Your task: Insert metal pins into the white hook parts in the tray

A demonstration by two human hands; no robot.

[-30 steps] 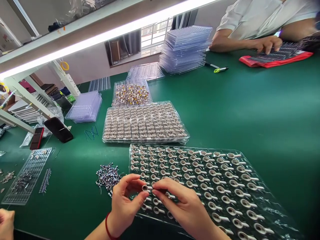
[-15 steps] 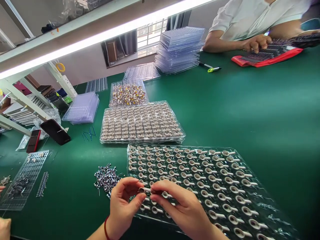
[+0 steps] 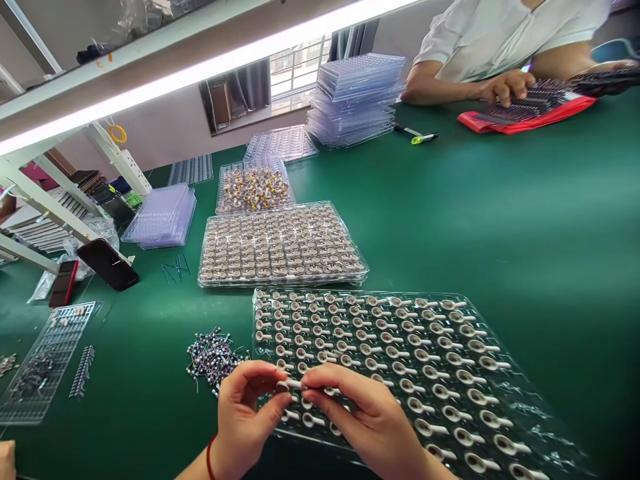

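Between both hands, above the near part of the tray, is a small white earbud shell [image 3: 295, 385] with a round head and a stem. My left hand [image 3: 253, 413] pinches its round end between thumb and forefinger. My right hand [image 3: 357, 413] has thumb and forefinger closed at the stem's tip. Beneath them a clear plastic tray [image 3: 543, 427] carries rows of similar white shells, their open round ends showing. Beside my left hand lies a heap of tiny wired parts [image 3: 215, 357]. Fingertips partly hide the held shell.
Behind stands a filled tray stack [image 3: 280, 243], then a tray of loose parts [image 3: 257, 188] and tall stacked clear trays [image 3: 357, 100]. A phone [image 3: 107, 263] leans at left. A co-worker's hand [image 3: 507, 88] rests on a red-edged bundle. A light bar [image 3: 210, 67] crosses overhead.
The held shell has turned slightly, so its round opening shows less than before. Both hands stay nearly in place; the whole view has shifted a little.
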